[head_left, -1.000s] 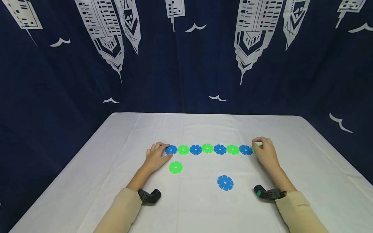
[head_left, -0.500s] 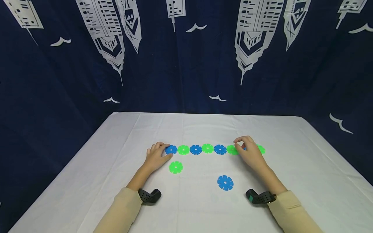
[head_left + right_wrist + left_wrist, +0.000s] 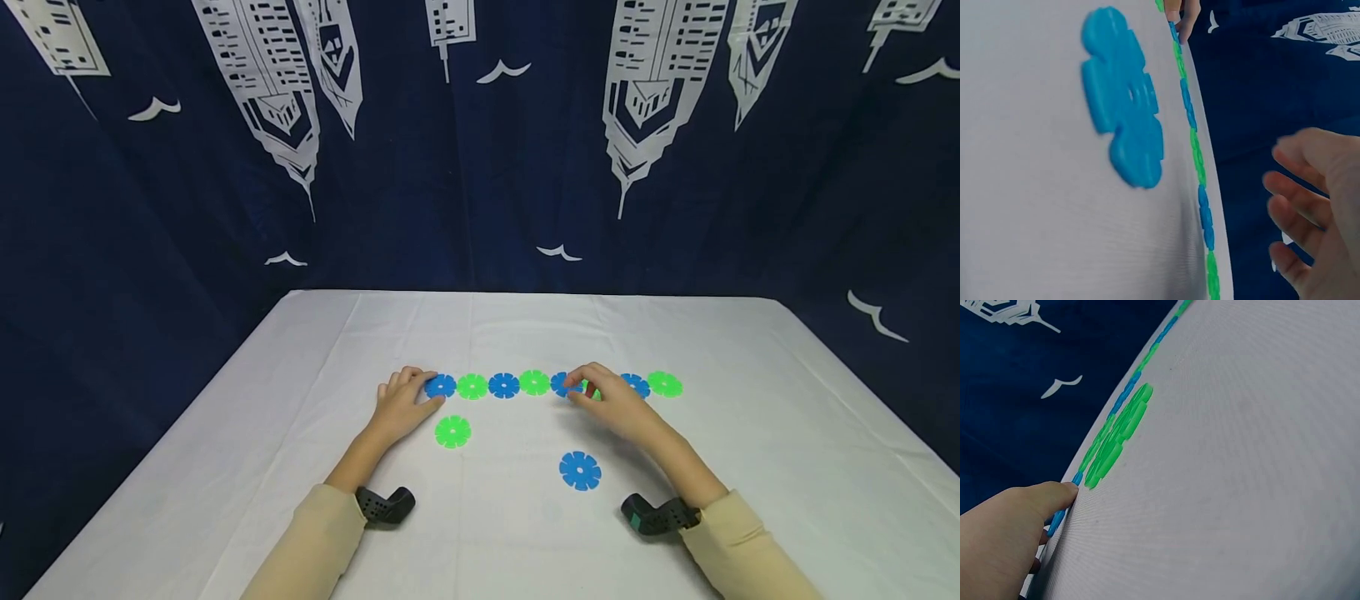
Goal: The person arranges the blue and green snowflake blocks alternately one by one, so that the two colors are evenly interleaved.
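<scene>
A row of flower-shaped plastic discs, alternating blue and green, runs across the table in the head view. My left hand (image 3: 397,408) holds the blue disc (image 3: 441,385) at the row's left end, thumb on its near edge and a finger at its far edge. Above the right part of the row hovers my right hand (image 3: 618,407), fingers loosely bent around nothing. It partly hides a blue disc (image 3: 561,384) and a green disc beside it. The row's right end is a green disc (image 3: 665,383). The right wrist view shows a gap between that hand (image 3: 1329,206) and the row.
Nearer me, a loose green disc (image 3: 453,432) lies below the row's left part. A loose blue disc (image 3: 580,471) lies nearer still, right of centre. A white cloth (image 3: 510,542) covers the table, and a dark blue patterned curtain (image 3: 465,192) hangs behind it.
My right hand has left the green disc at the row's right end and moved left above the row. My left hand and the discs stay where they were.
</scene>
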Demonstrator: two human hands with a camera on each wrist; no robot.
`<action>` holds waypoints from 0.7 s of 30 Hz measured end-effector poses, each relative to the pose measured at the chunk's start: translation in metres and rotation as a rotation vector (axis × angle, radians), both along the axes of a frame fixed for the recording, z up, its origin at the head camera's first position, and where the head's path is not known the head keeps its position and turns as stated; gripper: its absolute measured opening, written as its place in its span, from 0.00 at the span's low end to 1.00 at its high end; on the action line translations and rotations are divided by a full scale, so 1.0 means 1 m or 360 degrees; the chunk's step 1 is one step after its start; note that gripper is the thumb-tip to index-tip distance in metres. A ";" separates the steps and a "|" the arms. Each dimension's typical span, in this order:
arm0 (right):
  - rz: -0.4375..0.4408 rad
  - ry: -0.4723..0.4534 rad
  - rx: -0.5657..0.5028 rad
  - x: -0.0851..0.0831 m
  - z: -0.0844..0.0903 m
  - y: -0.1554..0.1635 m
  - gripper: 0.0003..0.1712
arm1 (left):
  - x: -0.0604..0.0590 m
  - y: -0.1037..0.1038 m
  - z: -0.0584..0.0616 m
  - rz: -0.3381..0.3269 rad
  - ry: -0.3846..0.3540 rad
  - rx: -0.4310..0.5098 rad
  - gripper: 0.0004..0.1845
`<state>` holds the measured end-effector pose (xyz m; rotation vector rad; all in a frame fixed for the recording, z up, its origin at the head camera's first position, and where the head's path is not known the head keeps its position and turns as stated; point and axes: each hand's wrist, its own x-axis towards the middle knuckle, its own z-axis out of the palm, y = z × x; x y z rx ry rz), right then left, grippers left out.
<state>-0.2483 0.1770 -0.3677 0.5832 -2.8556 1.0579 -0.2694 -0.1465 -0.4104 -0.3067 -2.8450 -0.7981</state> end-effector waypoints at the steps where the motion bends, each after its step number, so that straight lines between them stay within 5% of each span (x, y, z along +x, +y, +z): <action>1: 0.0056 -0.0053 -0.0002 0.001 0.001 0.001 0.11 | 0.000 0.000 0.000 -0.0002 0.0002 0.0000 0.28; 8: 0.0421 -0.0382 0.0008 0.005 0.004 0.007 0.18 | -0.002 0.000 -0.001 -0.0007 0.0005 0.0000 0.28; 21: 0.0567 -0.0722 0.0226 0.015 0.011 0.015 0.29 | -0.002 -0.001 -0.001 -0.0007 -0.0002 -0.0005 0.28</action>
